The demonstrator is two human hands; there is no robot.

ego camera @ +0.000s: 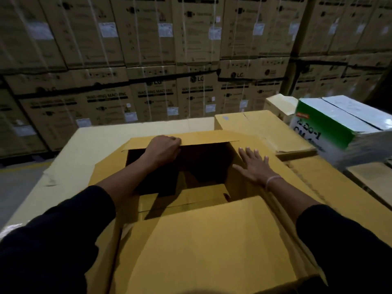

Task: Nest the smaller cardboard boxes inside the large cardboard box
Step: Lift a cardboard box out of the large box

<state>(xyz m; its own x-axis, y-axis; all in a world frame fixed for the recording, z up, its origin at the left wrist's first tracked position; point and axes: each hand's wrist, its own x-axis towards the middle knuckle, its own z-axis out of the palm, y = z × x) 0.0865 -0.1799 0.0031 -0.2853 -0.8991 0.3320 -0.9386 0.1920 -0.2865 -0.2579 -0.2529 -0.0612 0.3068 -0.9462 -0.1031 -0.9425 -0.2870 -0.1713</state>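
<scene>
Gripping far flap [203, 138] edge, left hand [163, 150] curled, pinching cardboard; right hand [253, 164] spread flat, fingers apart, pressing right flap [282, 166]; large cardboard box [207, 236] open at centre, near flap folded in; smaller box [197, 193] down inside, partly shadowed; green-white carton [339, 126] far right; stacked washing-machine cartons [152, 60] behind.

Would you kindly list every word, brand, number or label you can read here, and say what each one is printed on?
"LG": logo on the stacked cartons along the back wall.
"WASHING MACHINE": printed under that logo on the same cartons.
"CM": large dark letters on the green and white box at right; the script line above it and its small red tag are too blurred to read.
White stickers on the cartons: too small to read.
Plain cardboard boxes by the hands: no text visible.
</scene>
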